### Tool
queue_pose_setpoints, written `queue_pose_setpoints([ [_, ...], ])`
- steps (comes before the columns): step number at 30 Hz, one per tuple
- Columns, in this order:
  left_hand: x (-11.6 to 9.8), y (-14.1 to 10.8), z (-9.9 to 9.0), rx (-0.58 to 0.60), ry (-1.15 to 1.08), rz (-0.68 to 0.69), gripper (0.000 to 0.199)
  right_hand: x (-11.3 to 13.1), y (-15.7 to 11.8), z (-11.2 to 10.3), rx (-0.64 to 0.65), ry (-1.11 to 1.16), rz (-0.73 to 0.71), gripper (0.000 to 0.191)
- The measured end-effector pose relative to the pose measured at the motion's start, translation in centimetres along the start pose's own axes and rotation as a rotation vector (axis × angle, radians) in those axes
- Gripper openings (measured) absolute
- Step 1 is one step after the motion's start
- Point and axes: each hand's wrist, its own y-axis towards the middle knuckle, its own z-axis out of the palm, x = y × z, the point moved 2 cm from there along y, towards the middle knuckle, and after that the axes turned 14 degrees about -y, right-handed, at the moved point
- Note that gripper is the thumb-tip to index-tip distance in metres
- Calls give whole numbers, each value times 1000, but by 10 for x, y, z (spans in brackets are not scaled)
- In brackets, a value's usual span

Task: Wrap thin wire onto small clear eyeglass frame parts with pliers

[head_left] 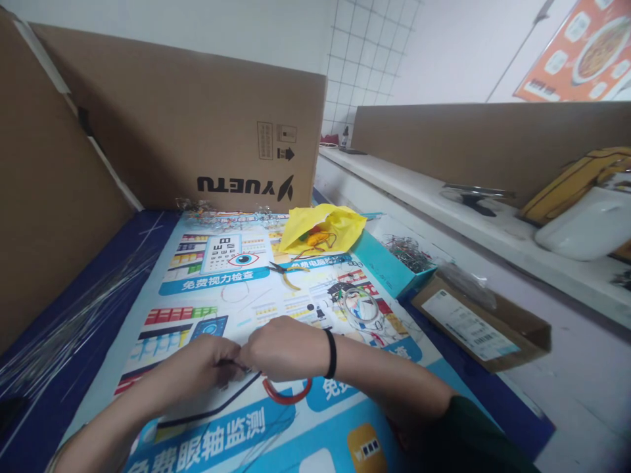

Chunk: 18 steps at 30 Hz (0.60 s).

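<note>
My left hand (217,362) and my right hand (276,348) meet low in the middle of the view, fingers pinched together over a printed sheet. Whatever lies between the fingertips is too small to make out. A black band circles my right wrist. Just below my right hand is a red curved handle or ring (287,393), partly hidden by the hand. Yellow-handled pliers (287,274) lie beyond the hands. To the right of them is a coil of wire (362,307).
A yellow bag (323,230) lies at the back, beside a teal box (389,263) of wire pieces. A brown carton (483,322) sits at the right. Long thin wires (73,335) lie at the left. Cardboard panels (197,118) stand behind.
</note>
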Motion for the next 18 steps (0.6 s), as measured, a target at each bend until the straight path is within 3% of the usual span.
queue_pose_setpoints([
  [4, 1, 2, -6, -105, 63, -24, 19, -5, 2, 8, -99, -26, 106, 10],
  [10, 4, 3, -5, -390, 441, -57, 22, -4, 7, 14, -181, -90, 288, 8],
  [18, 9, 11, 4, -431, 572, 24, 24, -5, 15, 23, -112, -76, 351, 9],
])
